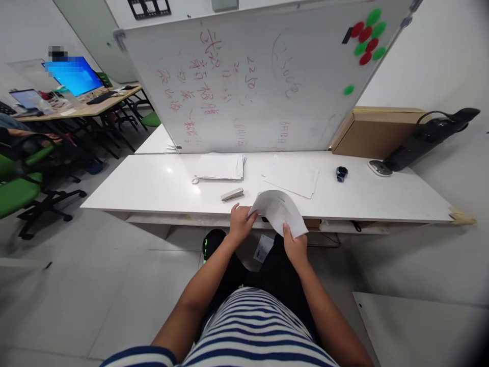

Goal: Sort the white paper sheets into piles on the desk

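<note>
— "Where is the paper (pixel 279 210)?"
— "Right of the stapler (pixel 232 194), its edges pinched between the fingers of the left hand (pixel 240 224) and right hand (pixel 295 248)."
— "The risk?"
— "Already bowed, it could crease if both hands press inward."

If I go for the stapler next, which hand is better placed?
Probably the left hand: it's nearer the stapler; the right hand, farther off, could hold the paper that both now grip.

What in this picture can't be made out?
All in the head view:
Held sheet: marks too small.
Right hand: most fingers behind the sheet.
Shelf: its depths hidden under the desktop.
Person at far left: cut off by the picture's edge.
Monitor: top corner blurred by pixelation.
</note>
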Tool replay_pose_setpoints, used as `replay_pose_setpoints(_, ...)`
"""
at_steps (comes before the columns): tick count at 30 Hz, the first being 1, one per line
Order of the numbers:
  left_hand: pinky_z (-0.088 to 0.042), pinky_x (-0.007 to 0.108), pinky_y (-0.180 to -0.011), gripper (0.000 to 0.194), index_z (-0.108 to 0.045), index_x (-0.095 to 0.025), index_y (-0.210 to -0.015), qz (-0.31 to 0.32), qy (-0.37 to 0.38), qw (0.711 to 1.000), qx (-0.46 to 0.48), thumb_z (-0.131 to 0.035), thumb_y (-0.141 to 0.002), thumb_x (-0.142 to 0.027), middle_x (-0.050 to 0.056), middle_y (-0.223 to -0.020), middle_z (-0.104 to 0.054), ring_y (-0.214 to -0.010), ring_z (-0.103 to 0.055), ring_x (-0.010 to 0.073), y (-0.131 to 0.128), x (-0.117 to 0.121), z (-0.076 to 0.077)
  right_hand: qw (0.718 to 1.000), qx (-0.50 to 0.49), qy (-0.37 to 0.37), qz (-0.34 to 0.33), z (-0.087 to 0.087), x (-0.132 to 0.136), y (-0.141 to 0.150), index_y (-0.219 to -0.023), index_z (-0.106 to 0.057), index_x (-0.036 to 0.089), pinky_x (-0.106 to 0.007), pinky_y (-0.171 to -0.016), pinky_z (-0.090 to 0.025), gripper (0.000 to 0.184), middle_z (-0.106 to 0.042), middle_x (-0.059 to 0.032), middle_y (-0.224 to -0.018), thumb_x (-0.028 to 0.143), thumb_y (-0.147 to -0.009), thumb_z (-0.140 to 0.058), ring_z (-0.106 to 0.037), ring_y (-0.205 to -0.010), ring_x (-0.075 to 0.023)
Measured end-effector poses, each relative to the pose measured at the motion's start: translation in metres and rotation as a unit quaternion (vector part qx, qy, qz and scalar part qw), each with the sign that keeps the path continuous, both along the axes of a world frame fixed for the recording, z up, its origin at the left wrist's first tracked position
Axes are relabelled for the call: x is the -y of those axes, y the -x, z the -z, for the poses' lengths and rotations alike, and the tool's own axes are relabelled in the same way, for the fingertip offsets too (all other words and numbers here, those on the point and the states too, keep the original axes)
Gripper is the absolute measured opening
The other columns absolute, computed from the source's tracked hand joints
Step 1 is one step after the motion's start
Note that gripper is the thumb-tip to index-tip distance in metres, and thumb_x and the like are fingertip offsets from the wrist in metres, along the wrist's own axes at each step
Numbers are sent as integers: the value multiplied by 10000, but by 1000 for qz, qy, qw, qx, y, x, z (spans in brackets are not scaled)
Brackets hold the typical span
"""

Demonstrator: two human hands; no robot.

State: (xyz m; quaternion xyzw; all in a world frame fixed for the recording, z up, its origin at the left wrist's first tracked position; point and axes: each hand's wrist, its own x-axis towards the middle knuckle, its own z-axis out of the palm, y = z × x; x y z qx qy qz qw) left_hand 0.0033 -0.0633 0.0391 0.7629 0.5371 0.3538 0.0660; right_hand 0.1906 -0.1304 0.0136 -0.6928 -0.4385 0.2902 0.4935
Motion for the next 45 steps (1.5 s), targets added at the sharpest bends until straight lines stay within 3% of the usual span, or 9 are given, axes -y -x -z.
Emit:
replay_pose_setpoints(3, -364, 394, -1006, 272, -659, -213, -972, -14, -17, 1000, 11, -444, -937, -376, 49, -964, -702, -981, -616, 187, 11, -19, -13, 993, -104, 41, 28, -2, 4, 5, -980, -685, 99, -356, -840, -513, 437, -700, -156, -1027, 464, -746, -631, -648, -991, -278)
replay_pose_setpoints(6, -370, 394, -1002, 344, -658, -229, -1022, -54, -9, 998, -23, -356, -961, -382, 70, -1130, -656, -1108, -560, 203, 21, -46, -25, 976, -191, 101, 4, 0, 6, 6, -906, -681, 87, -301, -570, -531, 371, -715, -128, -861, 386, -688, -694, -664, -700, -223)
replay_pose_setpoints(9, -295, 473, -1063, 372, -644, -230, -1077, -153, 29, 985, -75, -330, -956, -390, 92, -1225, -604, -1224, -467, 252, 27, -74, -26, 958, -234, 161, -24, 1, 9, 6, -855, -660, 73, -246, -342, -386, 312, -660, -66, -641, 329, -681, -696, -509, -419, -130)
replay_pose_setpoints(12, -270, 558, -1053, 411, -640, -194, -1089, -227, 111, 962, -102, -291, -947, -359, 130, -1233, -596, -1285, -395, 308, 32, -94, -18, 950, -269, 160, -25, -2, 11, 4, -882, -644, 73, -210, -304, -305, 300, -631, -36, -615, 294, -685, -694, -428, -388, -84)
replay_pose_setpoints(19, -186, 508, -1120, 439, -536, -232, -1266, -115, 118, 970, -180, -352, -870, -269, 58, -1440, -429, -1418, -191, 266, 44, -106, -4, 940, -278, 186, -66, -13, 4, -3, -906, -637, 76, -192, -306, -274, 291, -608, -27, -628, 263, -690, -690, -404, -429, -74)
replay_pose_setpoints(24, -186, 490, -1124, 439, -513, -249, -1273, -48, 135, 972, -188, -325, -877, -264, 35, -1433, -438, -1415, -200, 249, 51, -108, -7, 940, -267, 193, -90, -12, -11, -4, -917, -637, 88, -189, -313, -273, 294, -609, -26, -656, 268, -690, -688, -411, -453, -76)
replay_pose_setpoints(30, -257, 426, -1099, 374, -569, -233, -1186, -40, 104, 975, -193, -349, -883, -237, 47, -1302, -557, -1366, -300, 234, 52, -106, -8, 941, -257, 200, -94, -11, -19, -1, -827, -627, 92, -194, -307, -255, 245, -539, 12, -539, 273, -676, -693, -376, -411, -72)
replay_pose_setpoints(38, -325, 407, -1057, 334, -585, -234, -1143, -28, 88, 985, -147, -411, -860, -198, 40, -1252, -582, -1353, -314, 236, 58, -109, -1, 931, -286, 211, -87, -2, -13, -4, -808, -609, 106, -179, -312, -231, 264, -530, 26, -533, 286, -647, -715, -358, -394, -57)
replay_pose_setpoints(45, -326, 391, -1070, 316, -587, -224, -1134, -28, 92, 985, -141, -444, -853, -209, 44, -1232, -583, -1339, -329, 216, 59, -107, -3, 937, -269, 202, -93, -22, -13, -2, -787, -600, 125, -177, -309, -221, 283, -483, 46, -498, 299, -613, -740, -349, -389, -61)
